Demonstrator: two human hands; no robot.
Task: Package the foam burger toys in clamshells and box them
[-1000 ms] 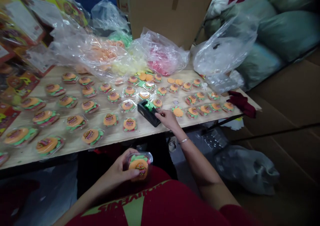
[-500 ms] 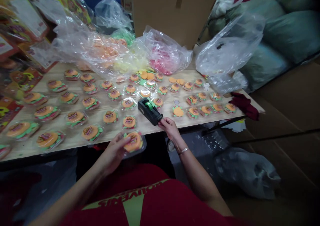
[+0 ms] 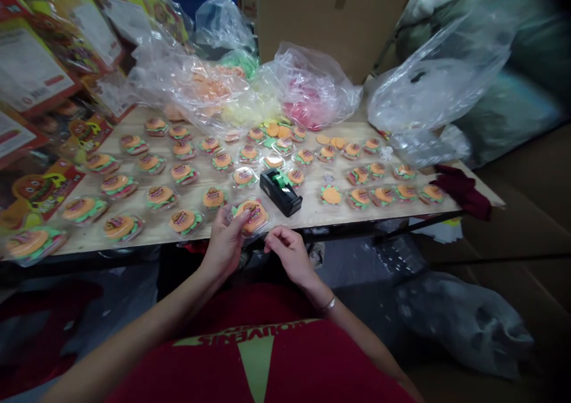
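Note:
My left hand (image 3: 226, 239) grips a toy burger in a clear plastic shell (image 3: 253, 217), thumb on top, at the front edge of the table. My right hand (image 3: 288, 249) is just right of it, thumb and forefinger pinched together; whatever is between them is too small to make out. A black tape dispenser (image 3: 280, 195) with a green roll stands on the table beyond both hands, apart from them. Several more packed toy burgers (image 3: 214, 198) are spread in rows over the wooden table (image 3: 303, 227). A loose orange bun with a green leaf edge (image 3: 331, 195) lies right of the dispenser.
Clear bags of orange, yellow and pink pieces (image 3: 307, 103) line the back, before a large cardboard box (image 3: 307, 22). Printed burger packs (image 3: 33, 70) are stacked at left. An open plastic bag (image 3: 428, 94) and a dark red cloth (image 3: 464, 190) are at right.
My right hand has come away from the tape dispenser toward my left hand, fingers still pinched. My left hand has raised the packed burger toward the table edge. The view has shifted left.

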